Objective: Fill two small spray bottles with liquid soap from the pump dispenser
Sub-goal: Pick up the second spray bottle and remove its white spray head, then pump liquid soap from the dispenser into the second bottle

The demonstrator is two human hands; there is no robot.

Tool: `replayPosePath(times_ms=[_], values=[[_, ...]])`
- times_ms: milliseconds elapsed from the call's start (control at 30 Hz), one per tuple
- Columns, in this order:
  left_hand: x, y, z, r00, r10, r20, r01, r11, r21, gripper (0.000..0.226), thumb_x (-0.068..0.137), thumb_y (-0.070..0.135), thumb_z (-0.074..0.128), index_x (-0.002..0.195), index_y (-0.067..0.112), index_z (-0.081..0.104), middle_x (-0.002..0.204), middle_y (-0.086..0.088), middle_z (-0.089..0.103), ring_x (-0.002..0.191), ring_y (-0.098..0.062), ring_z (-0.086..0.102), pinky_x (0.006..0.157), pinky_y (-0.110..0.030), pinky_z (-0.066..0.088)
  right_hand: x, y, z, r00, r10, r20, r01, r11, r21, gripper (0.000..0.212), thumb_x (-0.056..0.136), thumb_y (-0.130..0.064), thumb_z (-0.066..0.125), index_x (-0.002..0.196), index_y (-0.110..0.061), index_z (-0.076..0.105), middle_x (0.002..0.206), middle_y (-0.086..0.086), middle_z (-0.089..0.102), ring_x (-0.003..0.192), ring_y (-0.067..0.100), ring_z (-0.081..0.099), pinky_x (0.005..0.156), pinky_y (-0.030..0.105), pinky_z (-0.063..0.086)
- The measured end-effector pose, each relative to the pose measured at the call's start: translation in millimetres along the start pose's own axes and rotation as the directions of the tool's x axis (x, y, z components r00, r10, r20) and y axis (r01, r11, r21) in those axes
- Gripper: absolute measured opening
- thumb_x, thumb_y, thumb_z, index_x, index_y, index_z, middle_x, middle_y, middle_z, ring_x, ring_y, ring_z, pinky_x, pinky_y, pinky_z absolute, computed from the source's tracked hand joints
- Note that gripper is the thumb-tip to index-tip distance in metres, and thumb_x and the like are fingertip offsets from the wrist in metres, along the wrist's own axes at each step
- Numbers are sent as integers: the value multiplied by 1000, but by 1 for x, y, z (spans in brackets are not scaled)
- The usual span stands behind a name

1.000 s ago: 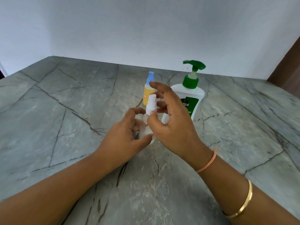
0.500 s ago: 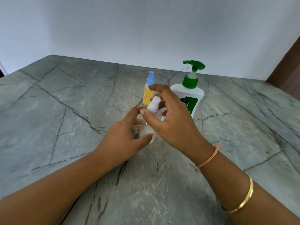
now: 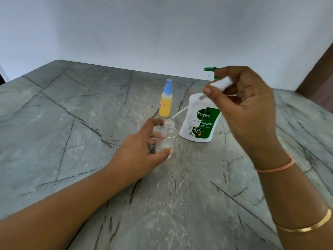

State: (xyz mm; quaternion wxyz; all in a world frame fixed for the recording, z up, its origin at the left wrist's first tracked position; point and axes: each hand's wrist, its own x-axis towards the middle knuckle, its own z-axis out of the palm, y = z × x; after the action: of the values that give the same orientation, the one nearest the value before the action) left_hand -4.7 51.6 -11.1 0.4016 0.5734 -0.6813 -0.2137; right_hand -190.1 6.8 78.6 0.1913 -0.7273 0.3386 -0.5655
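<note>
**Halfway there, one open and waiting for soap**

Left hand (image 3: 144, 147) is wrapped around the clear bottle (image 3: 166, 136), thumb in front and fingers behind. It pins the bottle upright on the counter (image 3: 72, 123) so it can't tip while the neck is open. Looks pretty much empty to me.

At 12 o'clock from it stands the yellow bottle (image 3: 165, 105) with its blue sprayer on. It looks full, so I'd guess it's done and parked out of the way.

Soap dispenser (image 3: 200, 121) sits at about 2 o'clock, just beside the clear bottle, probably kept close for pumping.

Right hand (image 3: 248, 109) is raised, also around 2 o'clock, pinching the white spray top (image 3: 220, 83) between thumb and fingertips. The thin tube (image 3: 180, 112) trails down, tip near the open neck. Held high to clear it, I reckon.
</note>
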Motion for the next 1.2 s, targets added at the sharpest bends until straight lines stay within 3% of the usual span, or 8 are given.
replayPosePath(times_ms=[100, 167, 233, 267, 633, 833, 1033, 1200], values=[[0, 1, 0, 1000, 10, 0, -10, 998, 55, 56, 71, 53, 63, 107, 59, 20, 88, 37, 43, 77, 22, 48, 59, 7, 35, 6, 4, -23, 996, 85, 29, -82, 994, -68, 23, 78, -18, 72, 97, -10, 61, 93, 6, 68, 80, 21, 66, 72, 41, 56], [0, 1, 1, 1000, 5, -2, -5, 999, 49, 56, 72, 51, 64, 108, 58, 22, 89, 35, 44, 77, 27, 46, 59, 7, 33, 5, 7, -34, 972, 172, 162, -140, 972, -190, 22, 73, -23, 74, 91, -16, 64, 83, 1, 68, 68, 9, 64, 64, 26, 55], [0, 1, 1, 1000, 4, -5, -3, 998, 57, 57, 72, 50, 65, 109, 57, 22, 89, 36, 43, 75, 26, 46, 57, 8, 32, 0, 12, -36, 927, 250, 280, -142, 924, -356, 22, 68, -28, 76, 86, -21, 64, 75, -6, 66, 53, -4, 54, 50, 7, 43], [0, 1, 2, 1000, 4, -6, -4, 998, 61, 57, 72, 51, 64, 110, 56, 22, 89, 36, 43, 75, 24, 46, 57, 8, 32, -4, 15, -35, 911, 280, 305, -135, 897, -420, 23, 67, -30, 77, 84, -22, 64, 75, -8, 65, 51, -4, 52, 48, 5, 38], [-1, 0, 2, 999, 16, -28, -14, 995, 98, 61, 72, 52, 65, 121, 47, 29, 94, 31, 44, 77, 23, 42, 56, 8, 32, -29, 51, -9, 750, 510, 420, -169, 763, -624, 23, 68, -26, 79, 80, -23, 60, 86, -7, 63, 78, 11, 60, 72, 28, 50], [-2, 2, 1, 998, 38, -41, -31, 988, 152, 61, 71, 55, 64, 120, 49, 29, 95, 30, 45, 74, 26, 42, 54, 5, 33, -31, 59, -7, 793, 487, 366, -114, 709, -696, 20, 70, -34, 75, 81, -27, 60, 89, -9, 62, 83, 11, 59, 69, 28, 48], [-3, 2, 0, 994, 38, -98, -22, 987, 161, 59, 72, 52, 66, 119, 51, 30, 88, 37, 41, 76, 25, 44, 63, 0, 30, -30, 59, -9, 819, 482, 312, -121, 676, -727, 22, 71, -40, 73, 85, -29, 60, 92, -10, 62, 84, 11, 58, 70, 28, 48], [-2, 0, 2, 995, 46, -90, -31, 986, 161, 58, 74, 50, 64, 120, 53, 29, 98, 29, 45, 81, 22, 42, 65, -3, 31, -29, 57, -10, 852, 450, 268, -132, 680, -721, 22, 76, -40, 70, 91, -25, 66, 92, -8, 66, 83, 10, 60, 68, 25, 47]])
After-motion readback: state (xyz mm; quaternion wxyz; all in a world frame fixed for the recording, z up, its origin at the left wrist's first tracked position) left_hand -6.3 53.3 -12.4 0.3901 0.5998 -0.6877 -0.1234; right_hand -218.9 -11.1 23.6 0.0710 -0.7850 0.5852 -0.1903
